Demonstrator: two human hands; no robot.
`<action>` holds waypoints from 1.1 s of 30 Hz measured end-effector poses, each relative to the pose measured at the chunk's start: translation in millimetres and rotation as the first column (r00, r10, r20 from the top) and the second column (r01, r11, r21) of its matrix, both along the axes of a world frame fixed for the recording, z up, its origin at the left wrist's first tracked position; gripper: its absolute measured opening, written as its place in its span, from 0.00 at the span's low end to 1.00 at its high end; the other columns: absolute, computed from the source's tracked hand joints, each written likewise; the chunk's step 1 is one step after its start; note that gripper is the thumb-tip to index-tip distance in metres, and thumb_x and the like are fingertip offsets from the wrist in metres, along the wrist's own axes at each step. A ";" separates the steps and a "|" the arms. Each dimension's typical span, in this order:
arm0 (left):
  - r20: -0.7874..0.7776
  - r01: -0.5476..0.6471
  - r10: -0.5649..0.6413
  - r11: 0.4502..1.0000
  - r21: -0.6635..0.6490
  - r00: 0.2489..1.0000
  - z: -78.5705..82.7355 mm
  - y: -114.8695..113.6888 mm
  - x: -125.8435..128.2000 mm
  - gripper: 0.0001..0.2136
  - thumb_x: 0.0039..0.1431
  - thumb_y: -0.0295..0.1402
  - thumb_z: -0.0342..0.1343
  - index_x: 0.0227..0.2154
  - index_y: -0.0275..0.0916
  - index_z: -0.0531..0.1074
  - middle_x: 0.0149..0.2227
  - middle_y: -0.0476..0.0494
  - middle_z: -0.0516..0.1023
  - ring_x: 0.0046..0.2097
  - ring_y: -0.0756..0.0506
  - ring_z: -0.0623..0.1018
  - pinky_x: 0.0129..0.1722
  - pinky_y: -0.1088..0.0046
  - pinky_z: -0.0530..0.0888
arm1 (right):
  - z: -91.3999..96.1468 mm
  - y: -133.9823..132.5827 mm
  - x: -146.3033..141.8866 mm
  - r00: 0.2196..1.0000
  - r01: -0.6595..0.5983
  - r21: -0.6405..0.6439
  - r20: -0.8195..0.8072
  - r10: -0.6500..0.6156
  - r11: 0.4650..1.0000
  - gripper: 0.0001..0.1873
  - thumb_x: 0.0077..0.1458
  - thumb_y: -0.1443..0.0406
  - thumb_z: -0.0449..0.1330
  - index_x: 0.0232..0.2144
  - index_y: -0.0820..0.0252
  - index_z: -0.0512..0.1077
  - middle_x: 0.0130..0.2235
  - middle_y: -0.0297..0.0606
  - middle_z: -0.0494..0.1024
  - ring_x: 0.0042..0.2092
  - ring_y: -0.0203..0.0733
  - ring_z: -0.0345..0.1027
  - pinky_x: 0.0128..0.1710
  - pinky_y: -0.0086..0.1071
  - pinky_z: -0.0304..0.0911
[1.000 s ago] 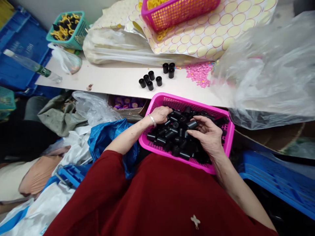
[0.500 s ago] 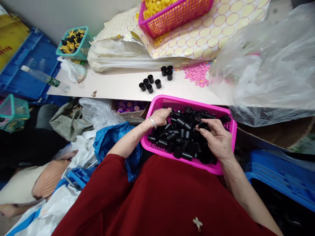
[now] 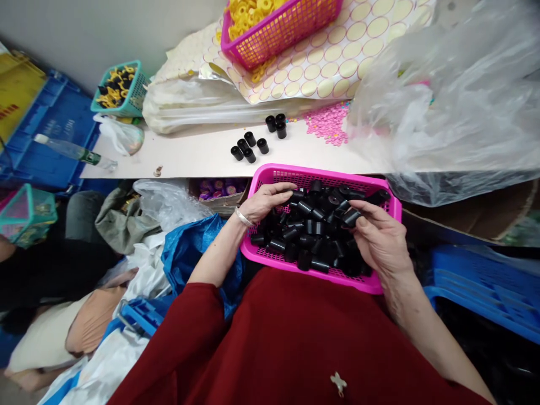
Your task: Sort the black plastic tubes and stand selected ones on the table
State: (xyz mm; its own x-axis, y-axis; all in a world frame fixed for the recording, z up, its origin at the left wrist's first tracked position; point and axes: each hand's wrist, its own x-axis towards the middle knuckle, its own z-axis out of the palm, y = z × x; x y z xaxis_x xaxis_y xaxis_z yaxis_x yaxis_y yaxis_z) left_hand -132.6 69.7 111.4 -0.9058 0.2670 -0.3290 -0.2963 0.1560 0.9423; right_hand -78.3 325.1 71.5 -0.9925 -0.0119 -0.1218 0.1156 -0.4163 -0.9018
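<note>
A bright pink basket [image 3: 320, 169] stands at the front of me, filled with loose black plastic caps [image 3: 312, 228]. Over its left side is my left hand [image 3: 268, 202], with index finger and thumb closed on a black cap [image 3: 298, 195] at their tips. The fingers of my right hand [image 3: 379, 233], over the right side, pinch another black cap [image 3: 350, 217], tilted just above the pile. Beyond the basket, several black caps [image 3: 250, 154] stand upright in two loose groups on the white table [image 3: 189, 152].
Pink beads [image 3: 328, 121] lie heaped behind the basket, beside clear plastic sheeting [image 3: 439, 124]. A pink basket of yellow rings [image 3: 278, 34] and a green basket [image 3: 135, 93] stand at the back. A bottle [image 3: 76, 151] lies left. Another person's arm [image 3: 31, 378] shows at lower left.
The view has shifted slightly. My left fingers have stretched out over the caps at their tips. My right hand has turned the cap it holds and lowered it a little.
</note>
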 end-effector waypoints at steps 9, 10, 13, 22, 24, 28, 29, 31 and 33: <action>0.398 -0.404 0.195 0.727 0.555 0.897 11.1 54.2 33.5 0.06 0.59 0.32 0.60 0.31 0.37 0.68 0.30 0.47 0.75 0.28 0.51 0.76 0.27 0.77 0.73 | 25.1 -27.9 9.0 0.946 0.130 0.204 -0.318 -0.060 0.970 0.16 0.48 0.66 0.70 0.40 0.54 0.74 0.39 0.34 0.76 0.40 0.36 0.73 0.43 0.32 0.72; 0.435 -0.448 0.220 0.713 0.539 0.873 10.8 57.4 34.1 0.07 0.60 0.32 0.59 0.30 0.37 0.67 0.29 0.48 0.75 0.28 0.50 0.77 0.27 0.77 0.73 | 25.7 -29.8 11.2 0.926 0.156 0.264 -0.375 -0.047 0.952 0.16 0.49 0.67 0.69 0.42 0.54 0.74 0.40 0.34 0.75 0.41 0.36 0.73 0.42 0.32 0.71; 0.520 -0.557 0.289 0.676 0.484 0.803 9.4 63.6 35.2 0.09 0.60 0.31 0.60 0.27 0.35 0.67 0.26 0.50 0.73 0.27 0.51 0.77 0.28 0.77 0.74 | 23.5 -32.9 16.7 0.853 0.236 0.411 -0.522 0.015 0.880 0.19 0.51 0.70 0.67 0.45 0.54 0.72 0.42 0.36 0.75 0.42 0.38 0.71 0.41 0.33 0.71; 0.477 -0.581 0.352 0.631 0.514 0.805 3.1 69.9 42.7 0.15 0.40 0.32 0.73 0.29 0.34 0.75 0.27 0.51 0.75 0.30 0.53 0.75 0.32 0.75 0.73 | 13.5 -36.0 15.3 0.736 0.399 0.574 -0.665 0.123 0.715 0.19 0.50 0.72 0.67 0.45 0.57 0.71 0.40 0.39 0.75 0.39 0.39 0.72 0.35 0.33 0.71; 0.460 -0.581 0.369 0.629 0.517 0.808 1.4 70.5 43.8 0.18 0.35 0.35 0.75 0.28 0.34 0.75 0.26 0.51 0.75 0.30 0.53 0.75 0.32 0.75 0.73 | 14.2 -35.9 14.7 0.743 0.395 0.589 -0.656 0.132 0.705 0.19 0.50 0.72 0.67 0.44 0.57 0.70 0.39 0.38 0.76 0.37 0.38 0.72 0.34 0.32 0.71; 0.432 -0.570 0.381 0.647 0.507 0.817 -0.1 73.5 46.5 0.22 0.29 0.38 0.76 0.27 0.34 0.75 0.25 0.52 0.74 0.30 0.52 0.74 0.33 0.73 0.73 | 14.0 -35.3 14.2 0.747 0.403 0.611 -0.650 0.140 0.682 0.17 0.51 0.70 0.67 0.43 0.57 0.71 0.39 0.38 0.77 0.36 0.39 0.73 0.32 0.32 0.72; 0.420 -0.563 0.384 0.660 0.498 0.822 -0.3 74.7 47.5 0.22 0.28 0.39 0.76 0.27 0.34 0.75 0.25 0.52 0.74 0.30 0.52 0.74 0.33 0.73 0.73 | 13.9 -35.3 14.1 0.745 0.412 0.623 -0.651 0.148 0.665 0.16 0.51 0.69 0.67 0.43 0.57 0.71 0.38 0.38 0.77 0.36 0.39 0.73 0.31 0.32 0.72; 0.385 -0.536 0.384 0.702 0.469 0.839 -0.9 77.3 50.0 0.23 0.28 0.43 0.76 0.27 0.34 0.76 0.26 0.50 0.75 0.30 0.52 0.74 0.32 0.73 0.72 | 14.0 -35.9 13.9 0.735 0.442 0.650 -0.657 0.166 0.618 0.15 0.51 0.67 0.68 0.42 0.57 0.72 0.38 0.38 0.77 0.33 0.38 0.72 0.29 0.31 0.71; 0.330 -0.496 0.380 0.754 0.430 0.864 -2.0 79.2 52.6 0.23 0.32 0.47 0.74 0.28 0.34 0.79 0.27 0.49 0.76 0.30 0.52 0.74 0.31 0.75 0.69 | 14.4 -37.4 13.7 0.717 0.498 0.662 -0.678 0.163 0.560 0.16 0.51 0.65 0.69 0.42 0.58 0.72 0.38 0.38 0.78 0.28 0.35 0.70 0.26 0.31 0.70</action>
State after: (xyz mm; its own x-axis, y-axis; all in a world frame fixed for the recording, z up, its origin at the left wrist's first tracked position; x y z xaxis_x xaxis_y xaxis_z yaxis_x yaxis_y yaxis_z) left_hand -80.0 148.9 109.4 -0.8872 0.0331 -0.4601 -0.4134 -0.4997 0.7612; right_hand -64.6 287.6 85.9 -0.7766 -0.0700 0.6261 -0.5646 0.5184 -0.6423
